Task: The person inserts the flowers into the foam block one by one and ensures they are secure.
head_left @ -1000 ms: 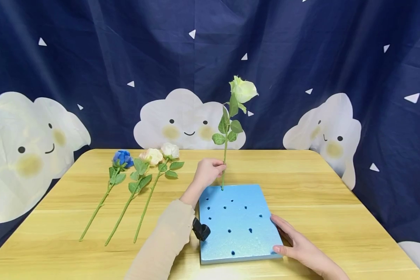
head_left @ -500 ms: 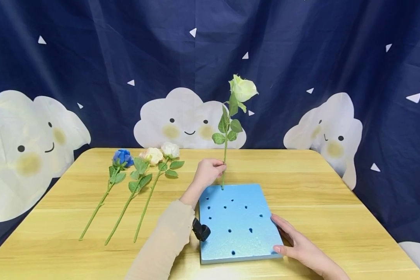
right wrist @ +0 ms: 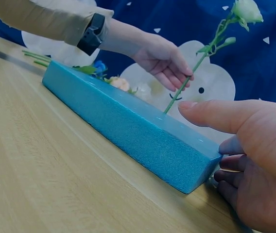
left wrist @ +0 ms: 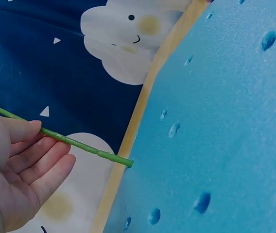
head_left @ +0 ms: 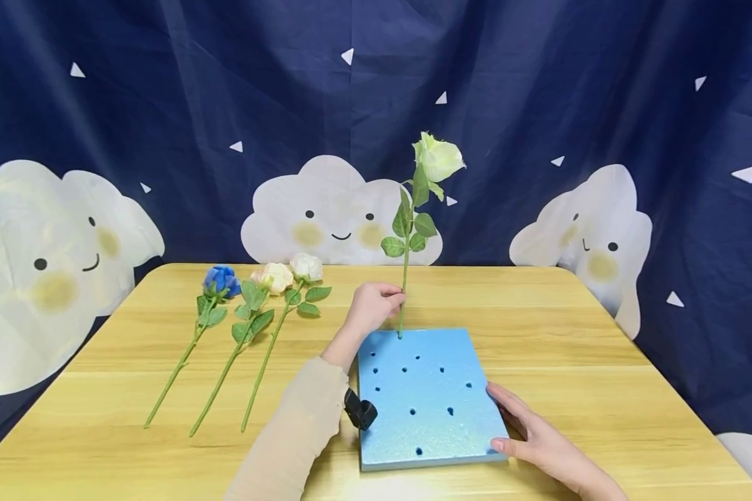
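Between thumb and fingertips, my left hand (head_left: 371,307) pinches the green stem (left wrist: 84,146) of a pale green-white rose (head_left: 439,158), which stands nearly upright. The stem's lower end meets a blue foam board (head_left: 429,393) at a hole near its far edge; how deep it sits I cannot tell. Several small holes dot the board's top. My right hand (head_left: 544,444) rests against the board's right side near the front corner. In the right wrist view, its thumb (right wrist: 215,115) is stretched out above the board and the fingers lie along its side.
Left of the board, a blue rose (head_left: 221,282), a pale pink rose (head_left: 274,277) and a white rose (head_left: 306,267) lie on the wooden table (head_left: 570,334). A dark blue curtain (head_left: 489,83) with clouds hangs behind. A black wrist device (head_left: 360,410) overhangs the board's left edge.
Both hands, the rose and the board hold practically still. The whole head view has shifted very slightly.
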Tool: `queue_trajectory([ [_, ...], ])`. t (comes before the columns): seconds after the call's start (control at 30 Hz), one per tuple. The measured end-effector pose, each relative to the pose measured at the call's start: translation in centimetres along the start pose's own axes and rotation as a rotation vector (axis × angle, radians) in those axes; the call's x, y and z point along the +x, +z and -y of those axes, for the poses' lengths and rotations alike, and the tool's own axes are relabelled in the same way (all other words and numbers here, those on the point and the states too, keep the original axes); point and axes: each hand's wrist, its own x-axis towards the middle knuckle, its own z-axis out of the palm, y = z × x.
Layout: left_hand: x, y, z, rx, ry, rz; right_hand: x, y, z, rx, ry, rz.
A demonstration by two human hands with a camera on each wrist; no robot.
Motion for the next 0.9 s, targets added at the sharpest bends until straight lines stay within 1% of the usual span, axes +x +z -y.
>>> queue_trajectory([
  [0.1,-0.1,-0.2,0.0,-0.014,-0.005,-0.008,0.1,0.0,0.0,-0.005,0.008,0.004],
  [0.23,-0.3,-0.9,-0.1,-0.076,0.001,-0.031,0.0,0.0,0.0,-0.006,0.020,0.006],
  [0.4,-0.7,-2.4,0.0,-0.141,0.008,-0.063,-0.1,-0.1,-0.1,0.002,0.027,0.009],
  [0.47,-0.9,-3.1,0.3,-0.151,0.011,-0.075,-0.1,-0.1,-0.1,-0.002,0.038,0.005],
  [0.53,-1.1,-4.0,0.7,-0.157,0.014,-0.091,-0.2,-0.1,-0.1,-0.011,0.048,-0.001],
  [0.63,-1.6,-5.6,1.5,-0.166,0.001,-0.120,-0.3,-0.1,-0.1,-0.020,0.058,-0.005],
  [0.73,-2.3,-7.4,2.2,-0.170,-0.031,-0.164,-0.3,-0.1,-0.1,-0.020,0.052,-0.005],
  [0.9,-3.3,-10.5,3.2,-0.186,-0.057,-0.221,-0.2,-0.1,-0.2,-0.006,0.031,0.001],
])
